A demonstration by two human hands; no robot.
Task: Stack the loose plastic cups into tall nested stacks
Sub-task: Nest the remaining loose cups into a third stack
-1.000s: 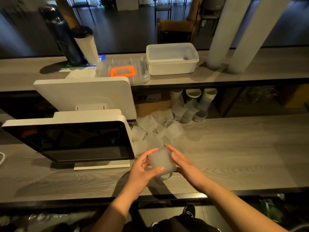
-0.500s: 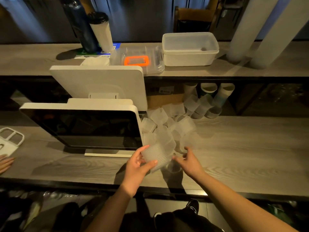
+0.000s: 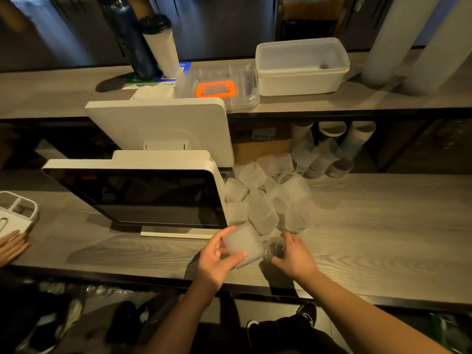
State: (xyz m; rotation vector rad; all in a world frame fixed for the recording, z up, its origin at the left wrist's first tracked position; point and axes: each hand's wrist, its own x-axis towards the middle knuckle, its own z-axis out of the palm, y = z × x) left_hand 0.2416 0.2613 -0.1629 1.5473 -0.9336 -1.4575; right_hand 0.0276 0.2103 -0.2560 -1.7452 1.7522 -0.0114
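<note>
At the near edge of the grey wood-grain bench (image 3: 370, 233), I have my left hand (image 3: 217, 261) wrapped round a short nested stack of ribbed translucent plastic cups (image 3: 244, 247), fingers (image 3: 236, 256) curled on its side wall, stack tilted on its side. My right hand (image 3: 293, 256) pinches a single small clear plastic cup (image 3: 274, 247) just beside the stack's mouth. Loose heap of frosted plastic cups (image 3: 265, 200) lies behind, against the white point-of-sale screen (image 3: 143, 192).

Handling, my judgement: cups are very light, thin-walled, springy; they will buckle if squeezed hard and slip if held loosely. Ribs give some purchase. Best hold is round the wall near the rim, light pressure, keeping the rim round so the next cup seats.
</note>
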